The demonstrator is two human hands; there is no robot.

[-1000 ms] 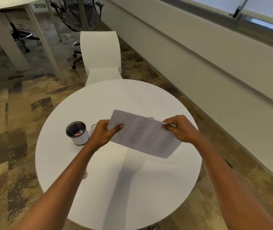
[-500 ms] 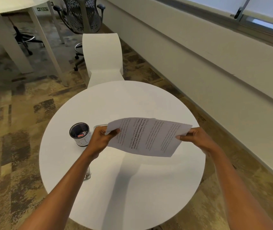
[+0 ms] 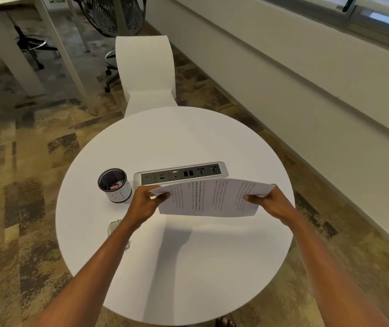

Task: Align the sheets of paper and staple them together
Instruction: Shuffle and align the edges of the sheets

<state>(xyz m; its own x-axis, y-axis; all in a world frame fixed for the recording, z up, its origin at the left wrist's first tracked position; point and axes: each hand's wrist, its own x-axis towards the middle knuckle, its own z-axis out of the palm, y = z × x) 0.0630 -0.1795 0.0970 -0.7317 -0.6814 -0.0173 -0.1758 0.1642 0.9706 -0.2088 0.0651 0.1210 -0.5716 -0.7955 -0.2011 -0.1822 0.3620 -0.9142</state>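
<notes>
Printed sheets of paper (image 3: 210,198) hang in the air above the round white table (image 3: 188,267), tilted almost flat with the text facing me. My left hand (image 3: 145,204) pinches their left end and my right hand (image 3: 271,204) pinches their right end. A small silvery object, perhaps the stapler (image 3: 114,226), lies on the table mostly hidden under my left forearm.
A mesh cup (image 3: 114,185) with small clips stands left of a socket panel (image 3: 180,175) set into the tabletop. A white chair (image 3: 145,72) stands beyond the table. A wall runs along the right, and desks and an office chair are at the back left.
Both hands have turned the sheets from a slanted hold to nearly level and lowered them toward me, which uncovers the socket panel. My right hand has slid to the sheets' right end.
</notes>
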